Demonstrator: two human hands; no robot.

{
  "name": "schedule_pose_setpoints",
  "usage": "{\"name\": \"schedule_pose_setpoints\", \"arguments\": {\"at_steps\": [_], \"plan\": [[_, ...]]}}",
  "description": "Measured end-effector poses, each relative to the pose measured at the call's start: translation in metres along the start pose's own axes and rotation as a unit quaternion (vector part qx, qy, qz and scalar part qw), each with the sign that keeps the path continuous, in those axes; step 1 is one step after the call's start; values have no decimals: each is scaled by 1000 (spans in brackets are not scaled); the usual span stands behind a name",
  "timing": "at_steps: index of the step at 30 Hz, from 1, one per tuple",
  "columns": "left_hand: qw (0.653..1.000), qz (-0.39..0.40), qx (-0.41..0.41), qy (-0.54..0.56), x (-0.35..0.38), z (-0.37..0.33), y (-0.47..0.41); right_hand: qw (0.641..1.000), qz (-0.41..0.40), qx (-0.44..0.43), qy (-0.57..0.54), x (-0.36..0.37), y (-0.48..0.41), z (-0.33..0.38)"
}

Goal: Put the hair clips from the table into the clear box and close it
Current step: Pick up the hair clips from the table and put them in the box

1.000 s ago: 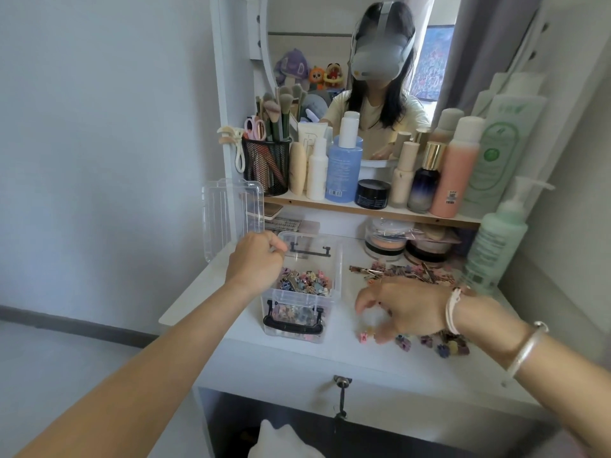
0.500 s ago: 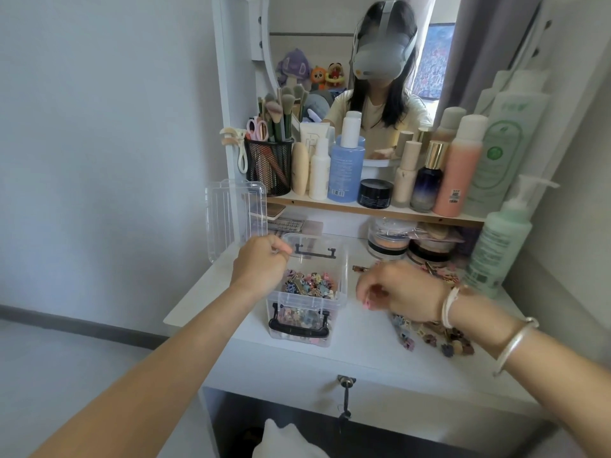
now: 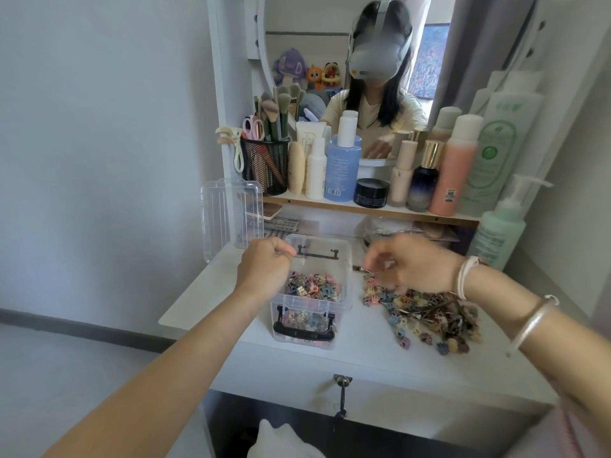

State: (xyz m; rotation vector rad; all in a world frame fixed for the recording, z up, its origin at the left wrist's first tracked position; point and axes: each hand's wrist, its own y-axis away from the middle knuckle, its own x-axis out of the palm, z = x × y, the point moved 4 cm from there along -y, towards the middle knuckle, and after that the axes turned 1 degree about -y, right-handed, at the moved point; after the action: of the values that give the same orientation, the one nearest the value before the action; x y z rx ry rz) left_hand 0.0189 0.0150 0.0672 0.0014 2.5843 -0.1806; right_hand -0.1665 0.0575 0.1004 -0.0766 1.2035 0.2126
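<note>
Many small hair clips are spread in a loose pile on the white table, just right of the clear box. More clips are heaped inside the box, which is uncovered, and a black latch is seen on its near wall. The lid is stood upright at the table's rear left, behind and left of the box. The left hand is curled over the box's left rim, with the thumb laid near the rear corner. The right hand is held above the far end of the pile, fingers bent downward. It is blurred, so whether a clip is pinched cannot be told. Bottles are lined along the shelf behind.
</note>
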Motion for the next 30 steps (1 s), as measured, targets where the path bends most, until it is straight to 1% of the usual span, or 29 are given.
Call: {"name": "schedule_pose_setpoints", "arguments": {"at_steps": [2,3,4,6,9,13,21,23,24,26,27,28,30], "plan": [[1000,-4,3,1,2,-1,0,989,130,62,41,24,11,-19],[1000,-6,2,1,2,-2,0,980,165,78,75,33,15,-25],[1000,-7,1,1,3,-3,1,976,172,82,105,39,18,-29],[1000,-9,2,-2,4,-4,0,976,148,81,137,44,18,-32],[1000,-10,1,-7,5,-5,1,979,120,65,153,47,16,-31],[1000,-8,2,-7,4,-5,2,985,85,27,148,49,12,-27],[1000,-10,-2,-5,4,-5,2,990,-9,12,141,53,3,-25],[1000,-10,-3,-5,4,-5,2,992,-51,13,115,38,2,-22],[1000,-10,-2,-5,4,-5,1,992,-88,8,87,26,1,-18],[1000,-9,-4,-4,6,-5,0,987,-160,-12,-9,1,-1,-2],[1000,-8,-6,-2,7,-5,-1,982,-175,-29,-61,-7,-3,10],[1000,-8,-8,0,8,-5,-1,979,-172,-48,-98,-11,-6,21],[1000,-9,-8,0,9,-7,-2,983,-142,-73,-95,-10,-14,38]]}}
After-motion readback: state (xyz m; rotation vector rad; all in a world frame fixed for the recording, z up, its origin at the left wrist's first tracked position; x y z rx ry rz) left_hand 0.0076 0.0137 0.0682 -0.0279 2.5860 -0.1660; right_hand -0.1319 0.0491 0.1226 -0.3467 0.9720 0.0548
